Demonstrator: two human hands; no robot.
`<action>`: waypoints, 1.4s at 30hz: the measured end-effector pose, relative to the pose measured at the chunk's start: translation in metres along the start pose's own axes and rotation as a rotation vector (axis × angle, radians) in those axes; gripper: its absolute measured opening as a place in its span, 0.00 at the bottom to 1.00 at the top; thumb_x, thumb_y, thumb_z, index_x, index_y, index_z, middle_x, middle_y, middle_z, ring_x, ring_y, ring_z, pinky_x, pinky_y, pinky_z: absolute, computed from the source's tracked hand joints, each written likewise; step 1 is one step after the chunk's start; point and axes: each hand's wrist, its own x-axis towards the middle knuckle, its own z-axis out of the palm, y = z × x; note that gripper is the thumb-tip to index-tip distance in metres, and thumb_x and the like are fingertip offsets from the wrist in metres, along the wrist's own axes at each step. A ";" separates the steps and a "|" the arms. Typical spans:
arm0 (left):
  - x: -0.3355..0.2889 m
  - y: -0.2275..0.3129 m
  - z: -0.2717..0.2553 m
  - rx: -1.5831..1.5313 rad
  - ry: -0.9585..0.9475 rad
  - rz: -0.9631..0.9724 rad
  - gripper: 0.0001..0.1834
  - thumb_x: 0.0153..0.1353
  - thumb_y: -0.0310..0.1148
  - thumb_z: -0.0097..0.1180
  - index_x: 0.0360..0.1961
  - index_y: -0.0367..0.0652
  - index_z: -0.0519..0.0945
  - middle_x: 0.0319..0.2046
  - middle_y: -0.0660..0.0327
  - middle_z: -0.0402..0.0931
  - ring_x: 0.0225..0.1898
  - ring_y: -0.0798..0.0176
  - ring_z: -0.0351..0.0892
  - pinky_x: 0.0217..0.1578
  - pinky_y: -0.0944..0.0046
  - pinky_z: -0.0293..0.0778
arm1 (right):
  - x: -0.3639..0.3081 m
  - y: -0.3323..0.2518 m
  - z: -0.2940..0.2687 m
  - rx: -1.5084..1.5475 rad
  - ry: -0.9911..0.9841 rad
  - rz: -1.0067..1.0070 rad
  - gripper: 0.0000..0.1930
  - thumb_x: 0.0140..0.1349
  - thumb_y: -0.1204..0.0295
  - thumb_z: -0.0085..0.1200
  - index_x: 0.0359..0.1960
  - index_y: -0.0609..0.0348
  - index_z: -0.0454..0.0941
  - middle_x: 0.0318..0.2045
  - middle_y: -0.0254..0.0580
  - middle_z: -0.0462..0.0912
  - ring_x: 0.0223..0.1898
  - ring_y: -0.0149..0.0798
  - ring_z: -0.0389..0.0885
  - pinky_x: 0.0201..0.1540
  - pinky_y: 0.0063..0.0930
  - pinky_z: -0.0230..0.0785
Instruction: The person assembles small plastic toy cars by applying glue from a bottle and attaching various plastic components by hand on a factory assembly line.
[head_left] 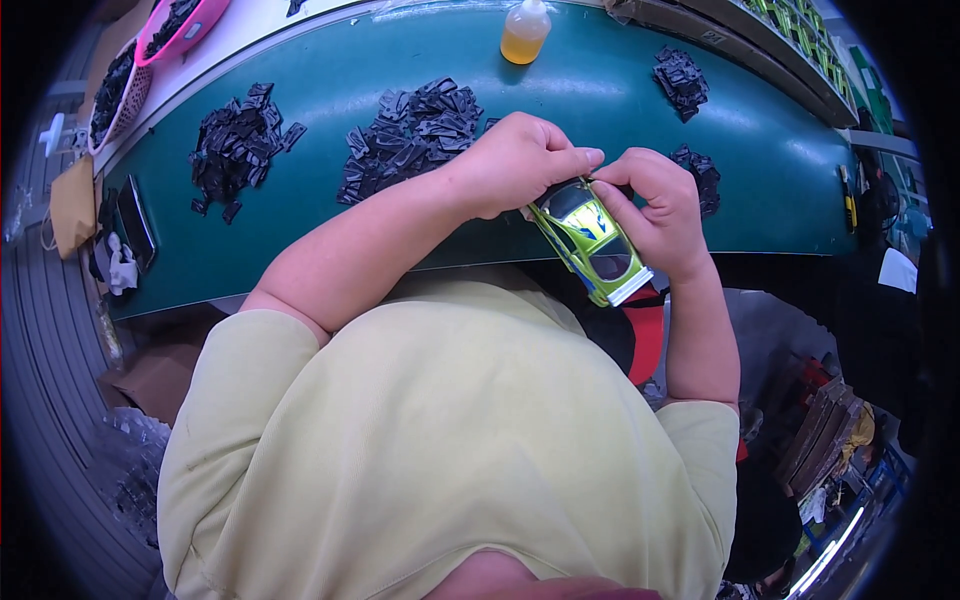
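Observation:
A shiny green toy car (612, 243) with blue markings and a pale rear spoiler is held tilted over the near edge of the green tabletop. My left hand (518, 165) closes on its far end, thumb and fingers pressed together there. From the other side my right hand (660, 210) grips the same end, with its thumb along the car's flank. The fingertips nearly meet; whether a small part sits between them is hidden. Just beyond my left hand lies a wide heap of black plastic pieces (415, 125). A smaller black pile (703, 178) is beside my right hand.
More black pieces form a pile at the left (235, 140) and another at the far right (682, 85). A bottle of amber liquid (525, 35) stands at the back. Pink basket (210, 20), dark flat device (137, 222), tray of green car bodies (790, 25) and yellow-black cutter (848, 195) flank the table.

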 end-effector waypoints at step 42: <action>-0.004 0.002 0.001 -0.227 -0.112 -0.068 0.12 0.63 0.36 0.61 0.32 0.35 0.82 0.29 0.61 0.81 0.28 0.73 0.78 0.32 0.72 0.75 | 0.002 -0.013 -0.017 -0.247 -0.160 -0.073 0.06 0.50 0.74 0.61 0.28 0.60 0.78 0.23 0.42 0.76 0.26 0.45 0.77 0.29 0.36 0.70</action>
